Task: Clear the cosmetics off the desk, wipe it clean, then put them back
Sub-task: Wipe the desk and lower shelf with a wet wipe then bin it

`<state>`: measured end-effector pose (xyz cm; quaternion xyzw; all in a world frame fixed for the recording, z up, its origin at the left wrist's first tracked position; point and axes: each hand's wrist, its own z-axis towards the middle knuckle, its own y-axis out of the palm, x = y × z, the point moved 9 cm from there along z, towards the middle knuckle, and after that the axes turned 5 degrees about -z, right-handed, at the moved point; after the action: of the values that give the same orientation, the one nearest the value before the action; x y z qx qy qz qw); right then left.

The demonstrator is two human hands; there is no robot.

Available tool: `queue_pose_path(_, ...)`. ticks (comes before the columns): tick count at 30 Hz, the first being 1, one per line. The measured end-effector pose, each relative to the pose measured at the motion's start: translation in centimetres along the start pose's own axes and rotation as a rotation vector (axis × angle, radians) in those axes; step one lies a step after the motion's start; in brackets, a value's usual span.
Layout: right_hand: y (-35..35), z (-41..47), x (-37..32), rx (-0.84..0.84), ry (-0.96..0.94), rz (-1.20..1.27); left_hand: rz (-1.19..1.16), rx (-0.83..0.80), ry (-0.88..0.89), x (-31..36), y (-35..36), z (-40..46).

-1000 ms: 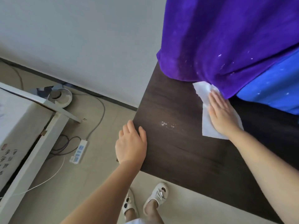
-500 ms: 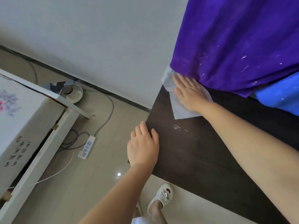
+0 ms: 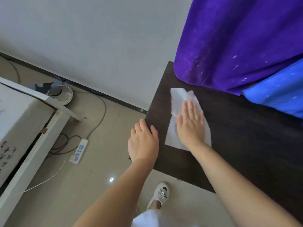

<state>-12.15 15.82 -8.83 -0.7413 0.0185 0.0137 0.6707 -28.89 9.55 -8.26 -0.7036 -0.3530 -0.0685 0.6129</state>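
The dark wooden desk (image 3: pixel 237 145) fills the right side of the head view, and no cosmetics show on it. A white wipe (image 3: pixel 178 99) lies flat near the desk's left end. My right hand (image 3: pixel 191 126) presses down on it with the palm flat and the fingers spread. My left hand (image 3: pixel 143 143) rests against the desk's left edge beside the wipe, fingers together, thumb on the top, holding nothing.
A purple cloth (image 3: pixel 237 38) and a blue cloth (image 3: pixel 278 92) hang over the desk's far side. On the tiled floor to the left are a white power strip (image 3: pixel 79 151) with cables, a round fan base (image 3: pixel 59 95) and a white bed frame (image 3: pixel 24 128). My shoe (image 3: pixel 159 194) is below.
My right hand slid the wipe from under the purple cloth to the far left corner, then back toward me over the white specks. The left hand stayed at the edge.
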Motion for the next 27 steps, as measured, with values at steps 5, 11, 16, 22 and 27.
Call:
queue_pose_path(5,0.7,-1.7,-1.7,-0.151,-0.516,-0.088,-0.034,-0.016,-0.015,-0.2,0.1,-0.2)
queue_pose_path(11,-0.3,-9.9,18.7,-0.067,0.445,-0.040,-0.064,-0.016,-0.006,-0.3,0.2,-0.1)
queue_pose_path(16,0.9,-10.5,6.1,0.028,0.213,0.023,-0.099,-0.043,-0.024,-0.3,0.2,-0.2)
queue_pose_path(22,0.3,0.3,-3.7,-0.062,-0.300,-0.014,-0.155,-0.041,-0.031,-0.4,0.1,-0.2)
queue_pose_path(27,0.2,3.6,7.0,-0.104,0.157,0.038,-0.137,-0.024,-0.030,-0.5,0.2,-0.1)
